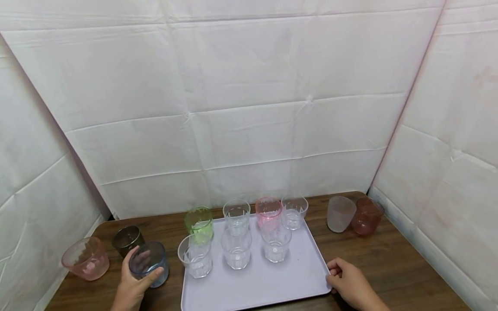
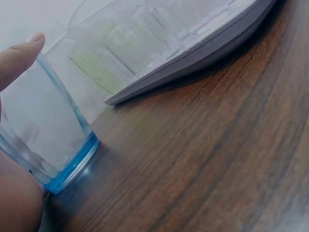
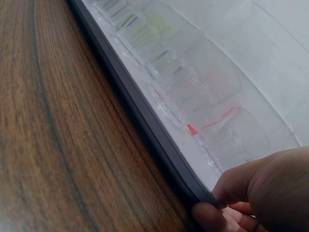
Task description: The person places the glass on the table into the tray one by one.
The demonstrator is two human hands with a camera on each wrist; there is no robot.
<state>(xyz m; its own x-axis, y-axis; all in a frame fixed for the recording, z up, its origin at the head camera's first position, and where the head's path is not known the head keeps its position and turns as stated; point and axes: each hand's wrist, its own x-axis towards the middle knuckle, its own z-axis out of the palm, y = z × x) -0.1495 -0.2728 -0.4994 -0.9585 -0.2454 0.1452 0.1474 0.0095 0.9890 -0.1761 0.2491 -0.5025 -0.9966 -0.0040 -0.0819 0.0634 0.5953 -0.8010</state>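
My left hand (image 1: 131,283) grips a blue-tinted glass (image 1: 158,264), thumb and fingers on opposite sides of it. In the left wrist view the thumb lies along the wall of this glass (image 2: 53,125), and its thick blue base is right at the wooden surface. At the front right corner of a pale lilac tray (image 1: 268,280), my right hand (image 1: 350,280) pinches the rim, thumb above and fingers beneath in the right wrist view. Standing on the tray are a green glass (image 1: 199,222), a pink glass (image 1: 268,209) and several clear faceted glasses (image 1: 237,250).
Left of the blue glass stand a dark brown glass (image 1: 127,239) and a pale pink glass (image 1: 88,261). Beyond the tray's right side are a frosted glass (image 1: 340,214) and a dark red glass (image 1: 365,218). White cloth walls (image 1: 249,142) enclose the wooden table (image 1: 404,268).
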